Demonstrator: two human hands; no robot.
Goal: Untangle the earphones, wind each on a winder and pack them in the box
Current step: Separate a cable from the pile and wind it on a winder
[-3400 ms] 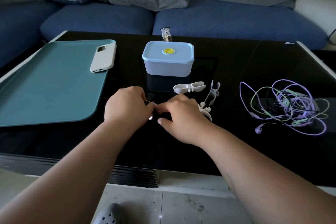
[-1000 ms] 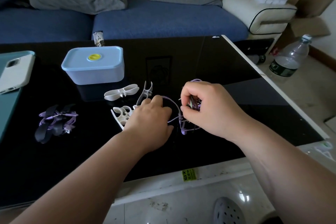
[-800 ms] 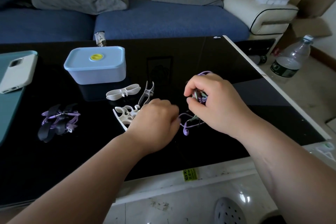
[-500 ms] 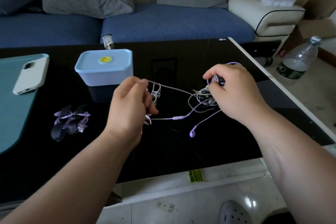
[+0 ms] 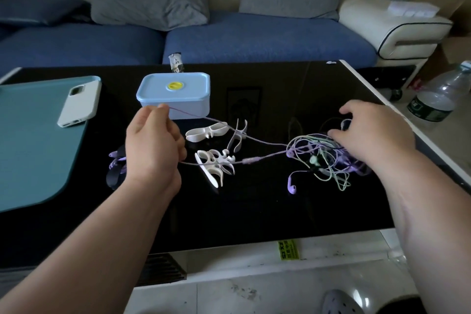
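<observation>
A tangle of purple and mint earphones (image 5: 323, 158) lies on the black table (image 5: 254, 206), right of centre. My left hand (image 5: 153, 145) pinches a purple cord (image 5: 257, 159) that runs from it to the tangle. My right hand (image 5: 372, 135) rests on the tangle's right side, fingers spread over the cords. Three white winders (image 5: 214, 160) lie between my hands, under the stretched cord. A purple earbud (image 5: 291, 187) hangs loose in front. One wound purple earphone on a dark winder (image 5: 114, 166) lies behind my left wrist. The light-blue lidded box (image 5: 175, 94) stands closed behind.
A teal mat (image 5: 33, 140) with a white phone (image 5: 80, 103) on it covers the table's left. A small packet (image 5: 175, 62) stands at the far edge. A water bottle (image 5: 441, 97) stands on the floor to the right. A blue sofa runs behind.
My left hand has pulled the purple cord further left, toward the box. My right hand has lowered and spread onto the tangle, which has moved right and lies on the table.
</observation>
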